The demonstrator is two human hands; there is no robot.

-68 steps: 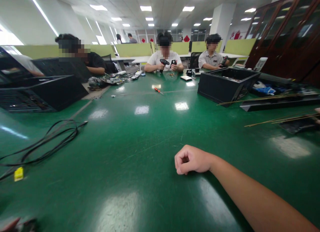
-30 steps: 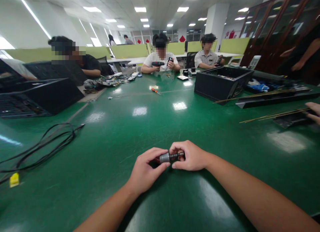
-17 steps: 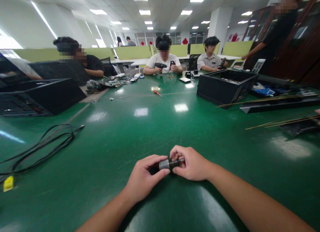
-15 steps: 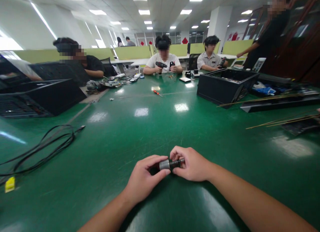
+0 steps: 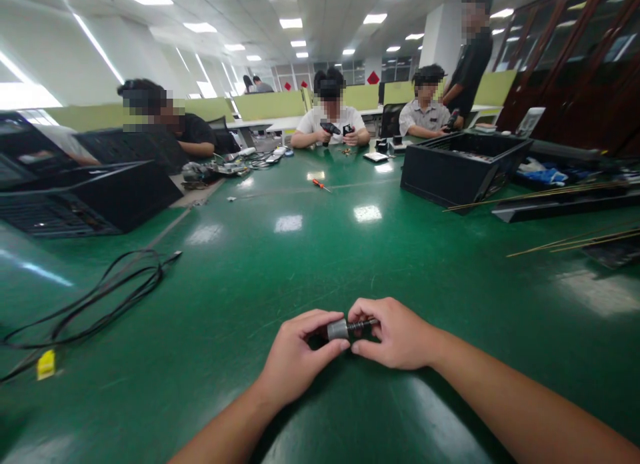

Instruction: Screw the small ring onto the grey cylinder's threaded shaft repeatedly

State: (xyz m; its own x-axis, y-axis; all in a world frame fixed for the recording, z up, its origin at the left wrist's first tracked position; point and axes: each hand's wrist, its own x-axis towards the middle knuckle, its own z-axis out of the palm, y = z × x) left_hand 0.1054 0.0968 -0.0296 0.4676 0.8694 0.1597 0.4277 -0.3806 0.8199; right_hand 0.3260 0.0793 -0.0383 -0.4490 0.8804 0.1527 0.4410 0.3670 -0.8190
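My left hand [image 5: 299,359] is closed around a short grey metal cylinder [image 5: 338,329], its thumb below and its fingers above. A thin dark shaft with a coil spring [image 5: 358,327] sticks out of the cylinder's right end. My right hand [image 5: 400,335] pinches the far end of that shaft, with the fingers curled round and hiding its tip. Both hands are close together, low over the green tabletop [image 5: 240,284].
Black cables [image 5: 125,297] and a yellow tag [image 5: 46,365] lie at left. An orange screwdriver [image 5: 319,184] lies mid-table. Black computer cases stand left [image 5: 95,197] and right [image 5: 450,174]. Thin brass-coloured rods [image 5: 575,243] lie at right. Co-workers sit across, one holding a drill [image 5: 331,128].
The view has shifted slightly, so the table and hands appear farther right. The standing person at the right has moved left. My hands keep the same grip on the part.
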